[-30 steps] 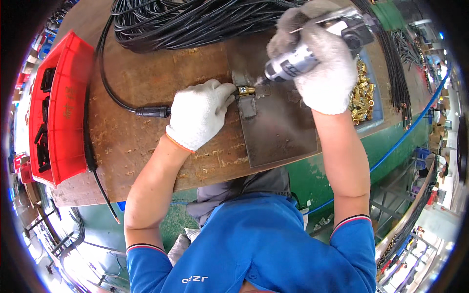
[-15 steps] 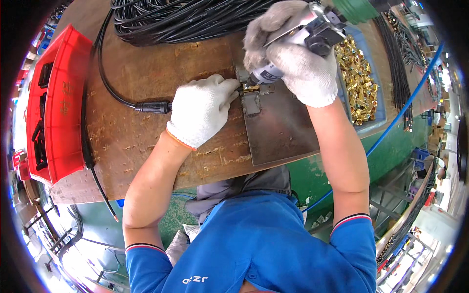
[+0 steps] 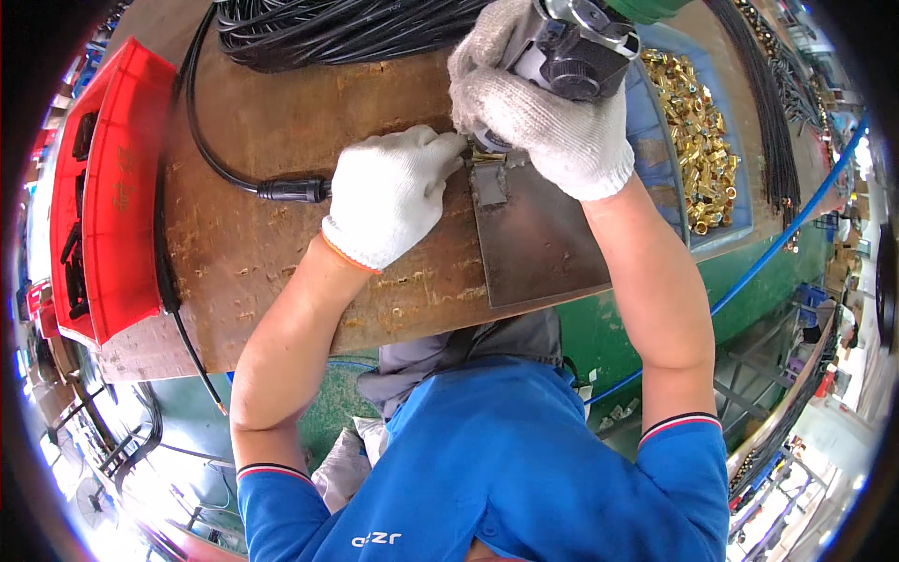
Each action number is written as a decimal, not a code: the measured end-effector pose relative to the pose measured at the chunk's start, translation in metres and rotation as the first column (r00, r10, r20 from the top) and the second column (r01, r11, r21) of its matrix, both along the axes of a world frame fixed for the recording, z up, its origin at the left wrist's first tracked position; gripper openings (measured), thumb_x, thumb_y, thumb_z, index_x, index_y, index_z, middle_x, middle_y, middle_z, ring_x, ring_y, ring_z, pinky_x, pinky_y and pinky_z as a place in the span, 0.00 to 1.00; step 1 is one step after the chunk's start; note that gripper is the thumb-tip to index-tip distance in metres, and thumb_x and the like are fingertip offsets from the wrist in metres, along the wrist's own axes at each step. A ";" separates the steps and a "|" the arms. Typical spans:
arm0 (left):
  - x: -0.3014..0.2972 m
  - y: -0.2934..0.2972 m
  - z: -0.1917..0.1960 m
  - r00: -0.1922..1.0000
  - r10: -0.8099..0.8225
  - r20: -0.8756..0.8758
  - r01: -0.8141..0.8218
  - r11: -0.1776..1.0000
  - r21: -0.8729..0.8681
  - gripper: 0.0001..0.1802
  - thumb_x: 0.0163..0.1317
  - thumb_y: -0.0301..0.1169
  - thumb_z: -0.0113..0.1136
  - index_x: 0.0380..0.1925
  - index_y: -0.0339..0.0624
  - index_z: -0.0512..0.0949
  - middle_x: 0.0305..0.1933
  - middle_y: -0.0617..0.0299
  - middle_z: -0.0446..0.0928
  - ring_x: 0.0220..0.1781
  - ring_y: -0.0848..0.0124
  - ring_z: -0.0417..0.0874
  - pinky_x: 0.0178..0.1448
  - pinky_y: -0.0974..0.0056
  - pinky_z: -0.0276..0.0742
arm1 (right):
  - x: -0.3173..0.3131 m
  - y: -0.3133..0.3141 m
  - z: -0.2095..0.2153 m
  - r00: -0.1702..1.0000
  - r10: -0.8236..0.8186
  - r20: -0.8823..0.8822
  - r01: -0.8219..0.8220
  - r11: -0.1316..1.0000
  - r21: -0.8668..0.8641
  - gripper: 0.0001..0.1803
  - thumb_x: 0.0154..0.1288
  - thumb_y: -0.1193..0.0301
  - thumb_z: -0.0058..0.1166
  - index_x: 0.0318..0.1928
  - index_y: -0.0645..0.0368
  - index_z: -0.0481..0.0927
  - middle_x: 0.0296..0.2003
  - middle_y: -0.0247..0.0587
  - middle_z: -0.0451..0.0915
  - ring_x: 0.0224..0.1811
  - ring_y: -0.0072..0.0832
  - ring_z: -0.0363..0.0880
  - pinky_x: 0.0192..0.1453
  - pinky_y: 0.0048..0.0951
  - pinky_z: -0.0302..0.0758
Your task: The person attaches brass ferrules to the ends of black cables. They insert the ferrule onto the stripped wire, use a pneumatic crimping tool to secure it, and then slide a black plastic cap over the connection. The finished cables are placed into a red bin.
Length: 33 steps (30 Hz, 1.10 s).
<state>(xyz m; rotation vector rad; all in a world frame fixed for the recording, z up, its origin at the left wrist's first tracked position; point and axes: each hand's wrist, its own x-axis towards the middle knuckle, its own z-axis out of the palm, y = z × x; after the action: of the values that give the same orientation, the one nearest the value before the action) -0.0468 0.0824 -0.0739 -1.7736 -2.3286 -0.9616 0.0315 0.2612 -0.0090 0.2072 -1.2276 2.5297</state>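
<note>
My gloved left hand (image 3: 386, 195) is closed, fingers pinched together, at the end of a black cable. The cable's ribbed black sleeve (image 3: 292, 190) enters the hand from the left. Just beyond my left fingertips, a small brass fitting (image 3: 484, 158) shows beside a grey metal block (image 3: 489, 184). My gloved right hand (image 3: 552, 122) is wrapped around a grey-and-black power tool (image 3: 579, 66) with a green part (image 3: 646, 7). The tool stands nearly upright, its lower end over the fitting, and my right hand hides much of it. Whether tool and fitting touch, I cannot tell.
A coil of black cable (image 3: 346, 33) lies at the back. On the left stands a red bin (image 3: 131, 206) with black parts. A blue bin (image 3: 738, 201) of brass fittings sits right of a dark metal plate (image 3: 538, 253). A blue hose (image 3: 777, 239) runs along the right.
My right hand has brought the power tool left and turned it more upright over the brass fitting. My left hand stays at the cable end. The whole view has shifted slightly.
</note>
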 end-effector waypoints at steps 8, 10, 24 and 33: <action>0.001 -0.001 -0.001 1.000 0.017 0.013 -0.016 1.000 -0.024 0.14 0.60 0.26 0.67 0.46 0.50 0.87 0.34 0.57 0.83 0.37 0.52 0.88 0.42 0.51 0.84 | 0.002 -0.001 -0.009 0.997 -0.065 -0.031 0.068 0.995 0.077 0.09 0.62 0.84 0.65 0.41 0.64 0.78 0.34 0.48 0.83 0.31 0.33 0.84 0.32 0.33 0.83; 0.002 0.000 -0.002 1.000 0.020 0.003 -0.020 1.000 0.000 0.13 0.60 0.26 0.68 0.45 0.49 0.87 0.34 0.57 0.83 0.37 0.52 0.88 0.41 0.50 0.84 | 0.001 0.005 -0.012 0.998 0.059 -0.005 -0.059 0.995 -0.078 0.07 0.69 0.74 0.61 0.41 0.65 0.78 0.33 0.51 0.82 0.29 0.35 0.84 0.30 0.34 0.82; 0.002 -0.002 0.004 0.998 0.059 0.029 -0.057 0.997 -0.056 0.12 0.66 0.29 0.69 0.49 0.48 0.89 0.38 0.52 0.86 0.40 0.49 0.89 0.45 0.50 0.85 | 0.007 -0.013 0.042 0.853 -0.496 0.164 0.374 0.799 0.472 0.10 0.64 0.80 0.69 0.45 0.60 0.84 0.36 0.43 0.87 0.32 0.28 0.88 0.31 0.32 0.85; 0.007 -0.012 0.033 0.989 0.070 0.133 -0.073 0.997 0.014 0.10 0.69 0.31 0.68 0.48 0.45 0.89 0.36 0.50 0.85 0.37 0.48 0.88 0.42 0.50 0.82 | 0.076 0.147 0.106 0.728 -0.679 0.095 0.640 0.723 0.260 0.11 0.71 0.68 0.64 0.46 0.64 0.86 0.42 0.48 0.88 0.42 0.36 0.89 0.53 0.43 0.86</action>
<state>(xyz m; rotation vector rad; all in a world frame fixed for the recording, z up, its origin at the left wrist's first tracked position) -0.0393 0.0706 -0.0410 -1.6549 -2.4333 -1.1191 0.1074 0.4085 0.0974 -0.3791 -1.3325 1.8123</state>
